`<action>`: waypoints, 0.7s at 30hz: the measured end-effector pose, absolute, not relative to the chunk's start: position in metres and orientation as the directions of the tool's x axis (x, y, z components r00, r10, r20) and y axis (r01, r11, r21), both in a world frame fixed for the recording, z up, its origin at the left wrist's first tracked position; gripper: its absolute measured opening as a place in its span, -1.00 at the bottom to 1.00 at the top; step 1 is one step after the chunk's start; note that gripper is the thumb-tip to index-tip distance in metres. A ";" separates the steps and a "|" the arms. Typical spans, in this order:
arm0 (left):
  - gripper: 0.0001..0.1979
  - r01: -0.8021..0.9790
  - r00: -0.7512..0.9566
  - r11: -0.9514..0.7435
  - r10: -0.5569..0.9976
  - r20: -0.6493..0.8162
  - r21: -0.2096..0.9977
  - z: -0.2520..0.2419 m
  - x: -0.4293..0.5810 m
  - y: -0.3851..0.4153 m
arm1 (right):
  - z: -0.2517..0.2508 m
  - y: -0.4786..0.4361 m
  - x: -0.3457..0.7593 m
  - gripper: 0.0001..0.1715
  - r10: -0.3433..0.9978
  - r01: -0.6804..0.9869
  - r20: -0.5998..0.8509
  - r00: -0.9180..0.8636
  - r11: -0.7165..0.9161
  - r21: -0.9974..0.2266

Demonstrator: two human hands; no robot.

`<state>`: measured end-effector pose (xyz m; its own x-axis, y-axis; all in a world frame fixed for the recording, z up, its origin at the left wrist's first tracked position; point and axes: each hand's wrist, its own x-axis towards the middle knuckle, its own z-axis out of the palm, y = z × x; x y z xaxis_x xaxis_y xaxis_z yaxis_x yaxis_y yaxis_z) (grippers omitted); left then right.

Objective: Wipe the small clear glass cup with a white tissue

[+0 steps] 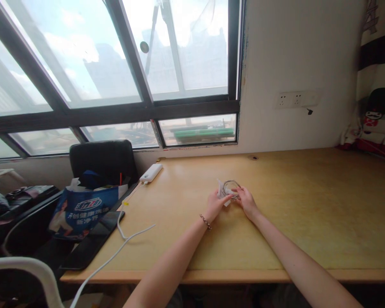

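A loop of thin, dark and silvery coiled wire (226, 186) is held between my two hands, just above the middle of the wooden table. My left hand (215, 205) grips its near left side, fingers closed and thumb pointing inward. On the loop's right side, my right hand (247, 203) pinches with bent fingers. A whitish, see-through piece (219, 186) sticks up by my left fingers, and a small pale bit shows under the loop. Whether these are parts of the coil or wrapping, I cannot tell. A bracelet (205, 221) circles my left wrist.
A white power bank (151, 173) with a white cable (128, 238) lies along the table's (308, 222) left side. A black flat panel (94, 239) overhangs the left edge. Beyond stand a blue bag (80, 211) and a black chair (102, 159). Wall sockets (297, 99) are behind.
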<state>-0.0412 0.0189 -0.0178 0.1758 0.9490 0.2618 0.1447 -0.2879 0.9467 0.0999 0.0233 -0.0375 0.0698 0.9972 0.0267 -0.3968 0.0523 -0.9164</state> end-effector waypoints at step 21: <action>-0.67 0.144 0.084 -0.364 0.931 0.355 0.920 -0.011 -0.046 0.017 | -0.037 0.023 0.103 -0.59 0.974 -0.320 -0.079 0.211 -0.007 -0.947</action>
<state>-0.0461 0.0166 -0.0110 0.0845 0.9311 0.3549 0.1436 -0.3638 0.9203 0.1029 0.0230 -0.0374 0.2114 0.9742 -0.0785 -0.3197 -0.0070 -0.9475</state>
